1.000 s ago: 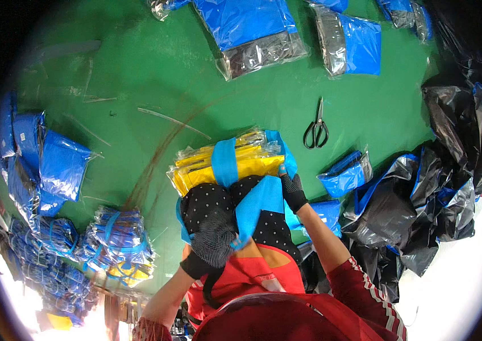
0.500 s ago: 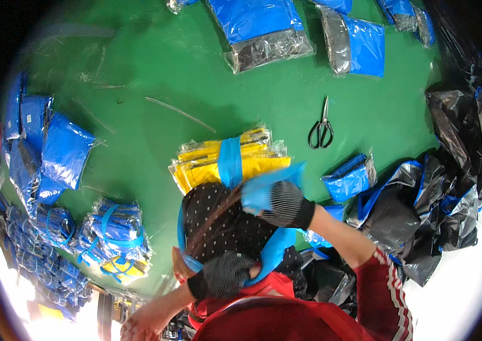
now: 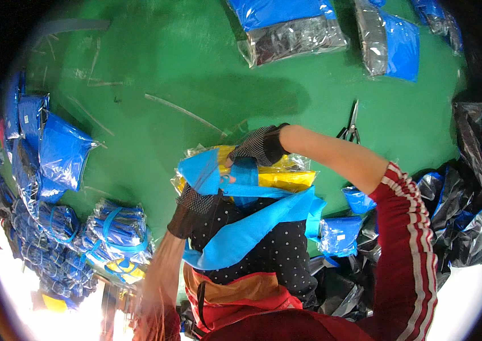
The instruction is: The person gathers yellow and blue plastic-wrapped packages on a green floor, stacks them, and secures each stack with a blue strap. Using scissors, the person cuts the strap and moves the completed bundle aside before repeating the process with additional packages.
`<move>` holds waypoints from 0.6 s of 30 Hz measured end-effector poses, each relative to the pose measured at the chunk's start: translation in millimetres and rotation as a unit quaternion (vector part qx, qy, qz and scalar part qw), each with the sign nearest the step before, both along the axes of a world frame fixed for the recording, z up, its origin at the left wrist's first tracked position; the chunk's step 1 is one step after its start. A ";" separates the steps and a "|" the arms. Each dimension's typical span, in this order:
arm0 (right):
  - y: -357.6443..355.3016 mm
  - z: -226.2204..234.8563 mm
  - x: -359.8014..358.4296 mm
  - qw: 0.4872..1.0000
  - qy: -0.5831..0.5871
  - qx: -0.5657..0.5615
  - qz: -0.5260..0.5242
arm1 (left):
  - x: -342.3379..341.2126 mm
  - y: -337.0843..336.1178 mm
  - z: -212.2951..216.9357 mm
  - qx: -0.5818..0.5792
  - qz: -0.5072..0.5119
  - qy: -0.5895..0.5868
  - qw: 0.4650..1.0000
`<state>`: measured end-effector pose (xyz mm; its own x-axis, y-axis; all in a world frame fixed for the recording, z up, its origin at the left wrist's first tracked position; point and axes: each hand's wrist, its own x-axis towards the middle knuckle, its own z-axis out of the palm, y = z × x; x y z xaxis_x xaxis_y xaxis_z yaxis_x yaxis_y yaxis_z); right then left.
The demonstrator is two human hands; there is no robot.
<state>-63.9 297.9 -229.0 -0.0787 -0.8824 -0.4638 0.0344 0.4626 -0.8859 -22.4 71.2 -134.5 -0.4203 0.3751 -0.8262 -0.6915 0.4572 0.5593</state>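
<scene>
A stack of yellow packets (image 3: 286, 179) in clear plastic lies before me, close to my dotted black apron (image 3: 286, 238). Around its middle runs a light blue fabric strip (image 3: 252, 233), whose long loose part drapes across my lap. My left hand (image 3: 196, 200), in a dark mesh glove, grips the strip at the near left side of the stack. Above it my right hand (image 3: 255, 149), gloved alike, reaches over the stack and pinches the strip near the same spot. The fingertips of both hands nearly meet there; part of the yellow stack is hidden under strip and hands.
Scissors (image 3: 353, 128) with black handles lie beyond my right forearm on the green surface (image 3: 156, 68). Blue packets (image 3: 65, 153) and tied bundles (image 3: 117, 227) are at the left. More packets (image 3: 292, 37) lie at the far side, and dark plastic sheets (image 3: 457, 210) heap at the right.
My left hand has risen from my lap to the stack. My right hand has swung up and left over it. The strip, bunched in my right hand before, now stretches between both hands and my lap.
</scene>
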 end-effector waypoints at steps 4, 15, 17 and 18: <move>-2.5 -22.7 26.5 0.990 0.143 0.001 -0.002 | -40.6 -5.2 -21.9 0.133 -0.179 -0.004 0.975; -14.8 -27.4 62.2 0.902 0.002 0.216 -0.375 | -22.1 -9.1 -120.3 -0.069 -0.304 0.072 0.947; -15.3 -27.3 57.9 0.933 0.013 0.189 -0.306 | -26.6 0.7 -117.2 -0.095 -0.346 0.118 0.926; -14.4 -26.6 53.1 0.944 0.022 0.189 -0.271 | -31.0 5.7 -111.0 -0.103 -0.368 0.090 0.920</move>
<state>-10.8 283.5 -255.6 -0.4965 -0.4789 -0.7240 0.3242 0.6714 -0.6664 -53.4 77.0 -245.5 -0.2514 0.4552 -0.8542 -0.0564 0.8741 0.4825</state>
